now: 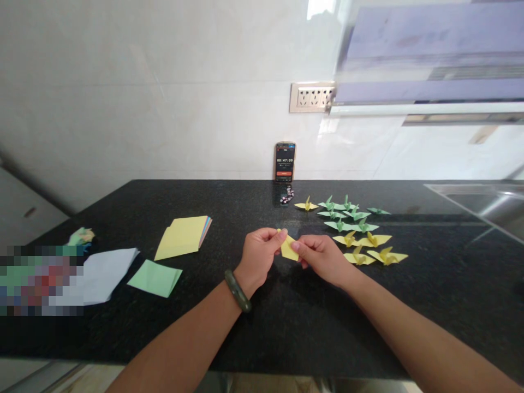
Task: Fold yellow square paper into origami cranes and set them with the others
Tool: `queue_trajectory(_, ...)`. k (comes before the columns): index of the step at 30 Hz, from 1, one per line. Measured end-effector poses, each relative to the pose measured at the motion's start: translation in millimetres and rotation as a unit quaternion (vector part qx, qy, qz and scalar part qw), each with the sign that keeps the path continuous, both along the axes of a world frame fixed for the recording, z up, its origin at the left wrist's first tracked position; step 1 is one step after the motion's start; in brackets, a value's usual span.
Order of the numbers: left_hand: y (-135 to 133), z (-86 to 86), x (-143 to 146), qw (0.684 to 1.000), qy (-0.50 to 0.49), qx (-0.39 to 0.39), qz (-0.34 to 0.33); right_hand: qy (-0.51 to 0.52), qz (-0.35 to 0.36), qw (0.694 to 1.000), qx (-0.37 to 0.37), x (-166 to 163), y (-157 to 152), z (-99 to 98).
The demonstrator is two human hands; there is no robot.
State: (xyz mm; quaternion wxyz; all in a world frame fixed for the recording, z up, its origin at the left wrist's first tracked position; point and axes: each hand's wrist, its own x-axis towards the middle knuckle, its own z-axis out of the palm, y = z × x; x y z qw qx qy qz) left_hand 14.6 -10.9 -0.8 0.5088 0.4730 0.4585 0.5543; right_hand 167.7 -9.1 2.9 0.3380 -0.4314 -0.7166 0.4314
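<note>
A small folded piece of yellow origami paper (289, 249) is held up over the dark counter between my two hands. My left hand (262, 254), with a dark green bangle (237, 292) at the wrist, pinches its upper left edge between thumb and fingers. On the other side, my right hand (321, 256) grips the right edge with the thumb on top. Just right of that hand stand several yellow paper cranes (371, 239), and behind them several green paper cranes (344, 213). One more yellow crane (306, 204) sits farther back. Part of the folded paper is hidden by my fingers.
To the left lie a stack of coloured paper (184, 236), a folded green sheet (155, 277), white paper (108, 273) and a crumpled bit (82, 238). A phone (285, 162) showing a timer leans on the wall behind a beaded item (287, 195). A sink (491, 204) borders the right.
</note>
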Motion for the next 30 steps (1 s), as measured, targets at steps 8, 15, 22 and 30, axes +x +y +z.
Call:
queue_trajectory(8, -0.4, 1.6, -0.6, 0.994, 0.008, -0.051, -0.091, 0.047, -0.057, 0.997, -0.01, 2.3, 3.0, -1.8)
queue_trajectory(15, -7.5, 3.5, 1.6, 0.974, 0.016, -0.109, -0.197, 0.085, -0.096, 0.992, -0.009, 2.5, 5.8, -5.2)
queue_trajectory(22, -5.6, 2.4, 3.8, 0.988, -0.004, -0.064, -0.144, 0.08, -0.082, 0.992, 0.06, 2.5, 4.9, -3.0)
queue_trajectory(30, -3.7, -1.2, 4.9, 0.992, -0.08, -0.055, -0.083, 0.168, -0.097, 0.98, -0.036, -0.6, 4.2, -5.0)
